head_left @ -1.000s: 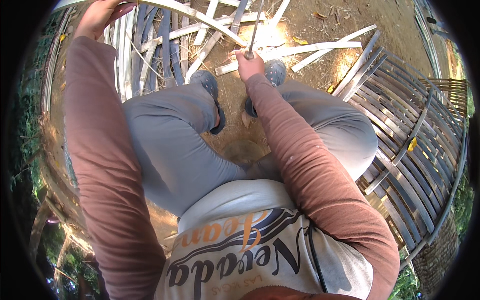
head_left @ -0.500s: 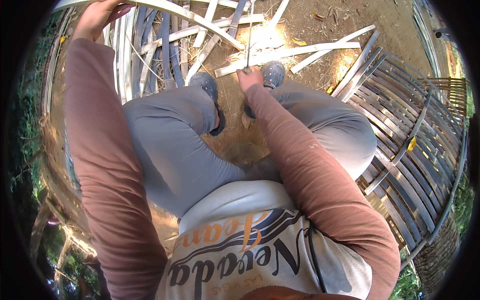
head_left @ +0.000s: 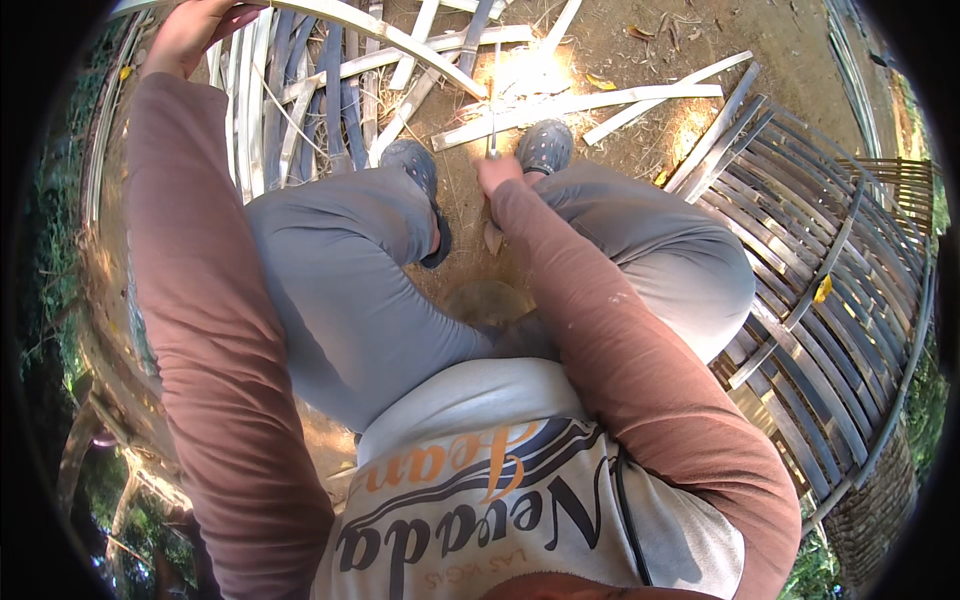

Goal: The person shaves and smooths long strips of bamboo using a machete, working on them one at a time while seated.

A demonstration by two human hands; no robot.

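Observation:
At the upper left, my left hand (head_left: 192, 36) is closed around a long pale bamboo strip (head_left: 402, 42). The strip bows to the right and its far end comes down beside a blade, though I cannot tell whether they touch. My right hand (head_left: 497, 174), low between my shins, is wrapped round the handle of a long, thin knife (head_left: 495, 112). Its narrow blade points away from me and shows nearly edge-on. The fingers hide most of the handle.
Many cut bamboo strips (head_left: 335, 100) lie crossed on the ground ahead. Several loose strips (head_left: 600, 98) rest past my right shoe (head_left: 545, 146). A slatted bamboo bench (head_left: 800, 220) stands close on my right. My left shoe (head_left: 410, 165) is near the strips.
My right hand has drawn slightly toward me with the knife, and the blade has shifted a little. My left hand and the bamboo strip have hardly moved.

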